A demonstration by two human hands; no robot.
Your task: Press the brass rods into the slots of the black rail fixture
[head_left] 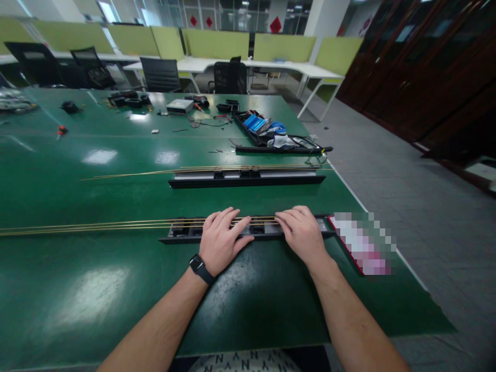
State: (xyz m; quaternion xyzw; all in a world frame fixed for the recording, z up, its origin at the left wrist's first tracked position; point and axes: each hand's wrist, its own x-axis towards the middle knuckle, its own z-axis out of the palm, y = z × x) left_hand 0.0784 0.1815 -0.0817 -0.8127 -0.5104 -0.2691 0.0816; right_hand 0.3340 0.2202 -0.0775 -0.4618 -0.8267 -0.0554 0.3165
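A long black channel (186, 239) lies across the green table in front of me. Several thin brass rods (116, 226) run along it and stick out far past its left end. My left hand (223, 238), wearing a black watch (198, 265), rests over the middle of the channel with fingers spread across the rods and thumb along the front edge. Further right, my right hand (303, 232) has thumb and fingertips closed at the rods' right part; the exact grip is partly hidden. Dark blocks (257, 225) sit inside the channel between my hands.
Beyond lies a second black channel (248, 181) with brass rods along it. A black tray (248, 129) holds blue bundles and cables farther back. A blurred, red-edged flat item (358, 245) lies by the right end. An orange-handled tool (61, 131) is at far left; chairs stand behind.
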